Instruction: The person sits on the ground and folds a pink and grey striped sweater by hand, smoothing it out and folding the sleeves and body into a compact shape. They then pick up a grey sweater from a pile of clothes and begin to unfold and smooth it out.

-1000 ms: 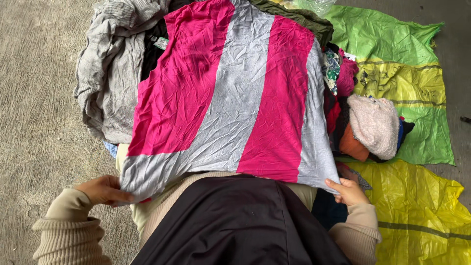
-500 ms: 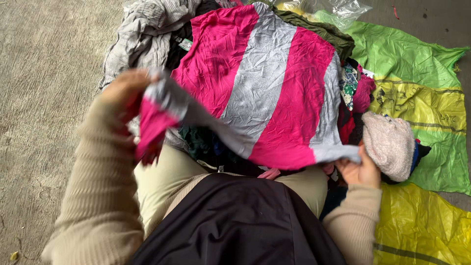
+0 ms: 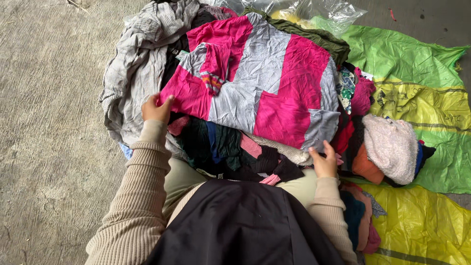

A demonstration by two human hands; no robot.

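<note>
A pink and grey striped garment [image 3: 265, 83] lies folded over on top of a heap of clothes. My left hand [image 3: 156, 109] grips its left folded edge. My right hand [image 3: 324, 162] holds its lower right corner. Under the garment lies a tangle of dark, green and pink clothes [image 3: 230, 152], just above my lap. Both sleeves are beige ribbed knit.
A grey striped shirt [image 3: 137, 68] sprawls at the left of the heap. A fuzzy pink hat [image 3: 392, 147] sits at the right on green and yellow plastic sheets [image 3: 422, 93]. Clear plastic [image 3: 314, 10] lies behind. Concrete floor [image 3: 49, 122] spreads to the left.
The garment's lower half has been folded up and away from my lap. My left hand carried its corner up and forward, then set it down on the heap. Dark clothes beneath are uncovered.
</note>
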